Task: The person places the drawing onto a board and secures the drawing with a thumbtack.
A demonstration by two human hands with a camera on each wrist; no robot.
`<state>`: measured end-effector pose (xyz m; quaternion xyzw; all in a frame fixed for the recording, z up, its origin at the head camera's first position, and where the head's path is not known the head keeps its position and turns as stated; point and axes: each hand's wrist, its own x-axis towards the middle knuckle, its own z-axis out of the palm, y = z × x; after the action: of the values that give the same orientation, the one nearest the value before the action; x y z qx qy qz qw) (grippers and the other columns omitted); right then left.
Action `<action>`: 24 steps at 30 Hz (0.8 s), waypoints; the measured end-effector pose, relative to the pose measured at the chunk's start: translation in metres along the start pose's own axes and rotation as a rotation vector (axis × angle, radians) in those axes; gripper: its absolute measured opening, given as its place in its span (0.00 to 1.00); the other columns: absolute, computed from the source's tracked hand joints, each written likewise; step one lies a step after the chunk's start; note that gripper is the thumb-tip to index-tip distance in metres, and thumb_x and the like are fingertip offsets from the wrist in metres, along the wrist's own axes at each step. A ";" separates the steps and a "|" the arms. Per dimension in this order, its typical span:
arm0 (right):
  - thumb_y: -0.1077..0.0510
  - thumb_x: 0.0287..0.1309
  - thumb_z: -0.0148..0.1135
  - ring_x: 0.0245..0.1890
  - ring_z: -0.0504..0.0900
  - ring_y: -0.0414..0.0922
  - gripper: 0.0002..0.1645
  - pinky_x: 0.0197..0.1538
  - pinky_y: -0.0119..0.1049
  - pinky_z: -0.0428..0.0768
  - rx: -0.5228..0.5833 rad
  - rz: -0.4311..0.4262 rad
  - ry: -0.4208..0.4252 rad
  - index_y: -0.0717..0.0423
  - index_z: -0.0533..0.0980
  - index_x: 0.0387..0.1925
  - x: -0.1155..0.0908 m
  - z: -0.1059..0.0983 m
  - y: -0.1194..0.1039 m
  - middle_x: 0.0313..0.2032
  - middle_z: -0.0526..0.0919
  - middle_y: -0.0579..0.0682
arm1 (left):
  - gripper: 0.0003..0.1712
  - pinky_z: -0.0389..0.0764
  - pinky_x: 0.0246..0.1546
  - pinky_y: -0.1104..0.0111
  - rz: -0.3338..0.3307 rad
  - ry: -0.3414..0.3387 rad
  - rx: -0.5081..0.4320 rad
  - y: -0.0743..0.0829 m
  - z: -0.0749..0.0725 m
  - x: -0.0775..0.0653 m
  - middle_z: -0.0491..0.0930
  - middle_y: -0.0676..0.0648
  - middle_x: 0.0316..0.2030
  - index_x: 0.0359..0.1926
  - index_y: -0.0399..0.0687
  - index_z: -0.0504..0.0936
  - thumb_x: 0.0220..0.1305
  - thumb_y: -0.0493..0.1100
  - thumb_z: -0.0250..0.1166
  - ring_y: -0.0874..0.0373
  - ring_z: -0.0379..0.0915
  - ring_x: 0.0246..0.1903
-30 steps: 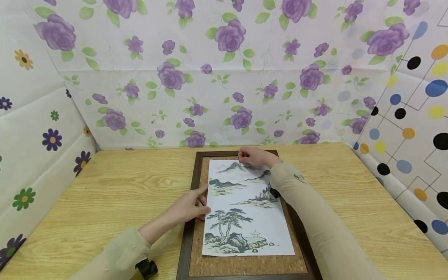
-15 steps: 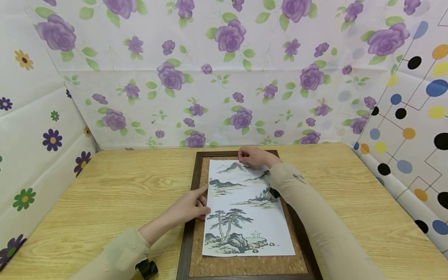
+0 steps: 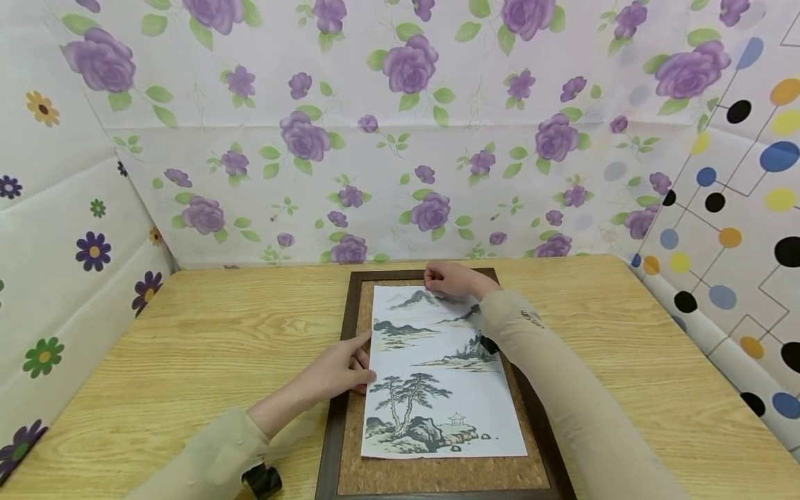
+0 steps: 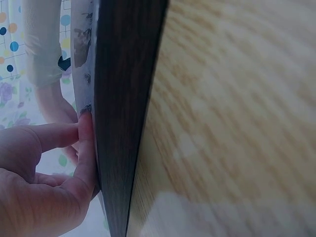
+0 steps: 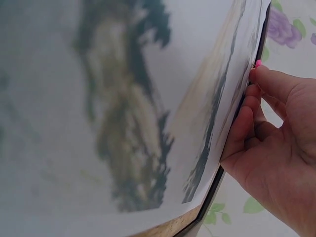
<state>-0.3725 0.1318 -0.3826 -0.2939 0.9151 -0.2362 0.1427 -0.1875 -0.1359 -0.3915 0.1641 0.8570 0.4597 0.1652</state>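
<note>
A sheet of paper printed with an ink landscape of mountains and pines lies on a cork board in a dark brown wooden frame. At the paper's left edge rests my left hand, its index finger stretched forward and its thumb touching the sheet. My right hand is at the top edge, pinching a small push pin between thumb and index finger. Only the pink head of the push pin shows, in the right wrist view. Whether its point is in the cork is hidden.
The board lies on a light wood-grain table. Behind it rises a white cloth backdrop with purple roses. Patterned panels stand on the left and right. A black wrist strap shows at my left sleeve.
Both hands stay at the same spots on the paper. My right forearm has shifted very slightly to the left; the paper and board have not moved.
</note>
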 end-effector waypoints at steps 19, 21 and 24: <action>0.57 0.73 0.50 0.26 0.69 0.41 0.07 0.35 0.34 0.68 -0.028 0.014 0.025 0.57 0.72 0.39 0.000 0.002 -0.003 0.30 0.73 0.48 | 0.46 0.81 0.30 0.70 0.004 0.004 -0.003 -0.002 0.001 0.000 0.76 0.44 0.36 0.76 0.33 0.50 0.63 0.34 0.65 0.59 0.79 0.27; 0.57 0.74 0.50 0.26 0.69 0.41 0.07 0.34 0.34 0.68 -0.025 0.018 0.024 0.57 0.71 0.39 0.000 0.002 -0.003 0.29 0.73 0.48 | 0.46 0.81 0.30 0.70 0.004 0.005 0.001 -0.002 0.001 0.000 0.76 0.44 0.36 0.76 0.33 0.50 0.63 0.34 0.64 0.59 0.79 0.27; 0.57 0.74 0.51 0.26 0.68 0.41 0.07 0.34 0.33 0.68 -0.024 0.021 0.024 0.56 0.71 0.39 0.002 0.003 -0.002 0.29 0.73 0.48 | 0.46 0.81 0.30 0.70 0.005 0.006 0.003 -0.002 0.001 0.001 0.76 0.44 0.35 0.76 0.33 0.50 0.63 0.34 0.64 0.59 0.78 0.27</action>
<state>-0.3719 0.1282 -0.3840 -0.2829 0.9226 -0.2271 0.1308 -0.1880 -0.1362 -0.3936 0.1651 0.8579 0.4591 0.1612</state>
